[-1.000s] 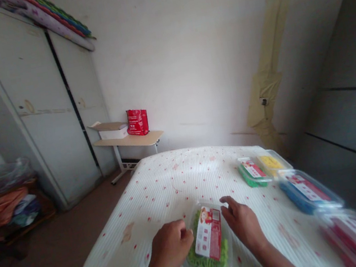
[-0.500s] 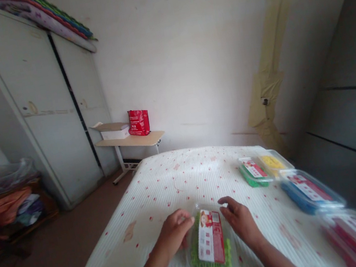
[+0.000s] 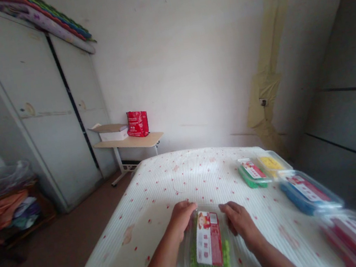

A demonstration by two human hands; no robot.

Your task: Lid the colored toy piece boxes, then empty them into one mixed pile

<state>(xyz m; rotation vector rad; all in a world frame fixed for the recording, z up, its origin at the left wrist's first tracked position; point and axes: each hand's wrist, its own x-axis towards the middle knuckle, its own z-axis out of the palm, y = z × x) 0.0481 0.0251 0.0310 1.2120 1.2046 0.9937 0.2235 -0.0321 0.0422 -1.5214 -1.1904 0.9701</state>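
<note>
between my two hands lies a clear plastic box of green pieces on the bed. my left hand curls its fingers on the box's far left corner; my right hand grips the right edge, fingers bent.

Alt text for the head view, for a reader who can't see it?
Both hands, left hand and right hand, grip the far corners of a clear plastic box of green pieces on a white bedspread. Similar boxes line the right edge.
</note>
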